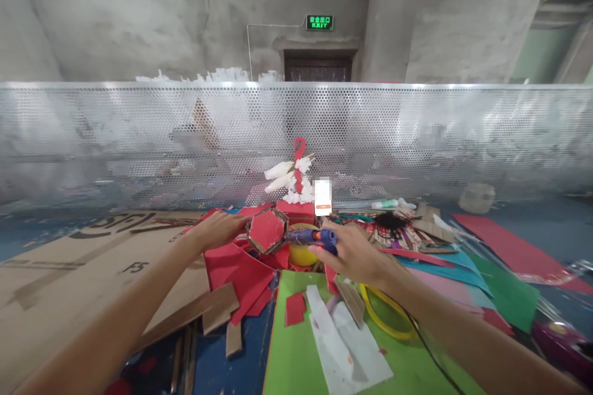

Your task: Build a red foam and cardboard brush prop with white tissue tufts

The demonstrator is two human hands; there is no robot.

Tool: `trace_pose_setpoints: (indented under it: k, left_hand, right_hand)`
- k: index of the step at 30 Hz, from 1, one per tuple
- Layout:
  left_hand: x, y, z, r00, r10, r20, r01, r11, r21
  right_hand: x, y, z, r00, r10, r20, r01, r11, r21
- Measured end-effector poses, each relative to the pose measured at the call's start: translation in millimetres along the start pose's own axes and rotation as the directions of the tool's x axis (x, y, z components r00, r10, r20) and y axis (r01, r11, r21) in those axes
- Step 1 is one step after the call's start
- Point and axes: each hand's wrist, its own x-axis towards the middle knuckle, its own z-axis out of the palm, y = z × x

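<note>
- Across the desk (254, 333), the red paper (236, 278) and the green sheet (291, 358) lie close below your hands; a stray drip of glue could stick to either.
- The black cord (428, 345) crosses the green sheet beside your right forearm. If it feeds the glue gun (328, 237) (the join is hidden from this view), catching it on your arm could jerk the nozzle sideways.
- Your left hand (215, 228) seems to pinch the red hexagon (267, 230) by its left edge only; a push from the right could tip it or bend its cardboard rim.
- The nozzle points at the hexagon's right side, so a slip across its face could bring hot glue towards your left fingers.
- The hexagon sits between your two hands, touching your left fingertips, its red face turned towards you. Your right fingers are well apart from it.
- Your right hand (354, 253) is wrapped round the glue gun's handle; the nozzle fills the gap, but you can't tell whether its tip touches the rim.
</note>
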Motion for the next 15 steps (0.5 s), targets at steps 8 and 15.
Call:
trace_pose_setpoints:
  k: [8,15]
  left_hand:
    - [0.7,-1.8,2.8,1.000,-0.006,0.009,0.006,1.000,0.006]
    - [0.4,-1.9,2.7,1.000,-0.013,0.007,0.013,1.000,-0.006]
  right_hand:
    - [-0.9,0.2,-7.0,0.999,-0.045,0.006,0.044,0.995,0.094]
    - [-0.5,0.4,0.7,0.999,-0.009,-0.036,0.010,1.000,0.030]
